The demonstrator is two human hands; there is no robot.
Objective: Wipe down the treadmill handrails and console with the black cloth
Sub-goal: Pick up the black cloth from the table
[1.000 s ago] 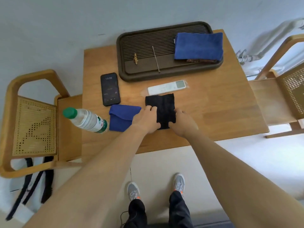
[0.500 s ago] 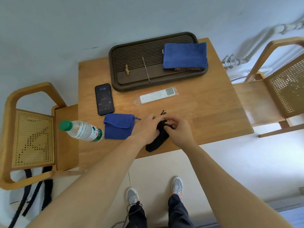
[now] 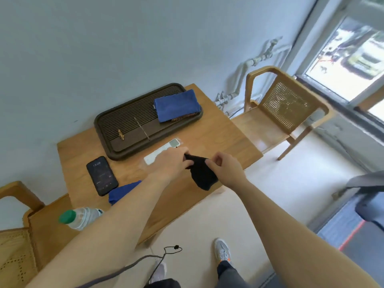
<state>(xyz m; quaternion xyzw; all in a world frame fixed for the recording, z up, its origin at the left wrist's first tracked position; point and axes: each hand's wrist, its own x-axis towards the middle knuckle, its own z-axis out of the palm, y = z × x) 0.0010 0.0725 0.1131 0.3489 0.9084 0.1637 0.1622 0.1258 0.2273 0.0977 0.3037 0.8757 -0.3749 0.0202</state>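
Observation:
The black cloth [image 3: 202,174] hangs bunched above the wooden table [image 3: 224,140], off its surface. My left hand [image 3: 172,161] pinches the cloth's upper left end. My right hand [image 3: 226,167] grips its upper right edge. The rest of the cloth droops between the two hands. A grey and dark part of a machine [image 3: 367,200], possibly the treadmill, shows at the right edge, with a dark mat and a red line beneath it.
On the table lie a dark slatted tray [image 3: 128,129] with a blue cloth [image 3: 176,104], a white remote [image 3: 160,151], a black phone [image 3: 101,175] and a blue pouch [image 3: 120,193]. A green-capped bottle [image 3: 81,218] lies at the left. Wooden chairs [image 3: 284,107] flank the table.
The black cloth went from lying flat on the table to being lifted and bunched in both hands. The view has swung right, bringing the window and the machine into sight.

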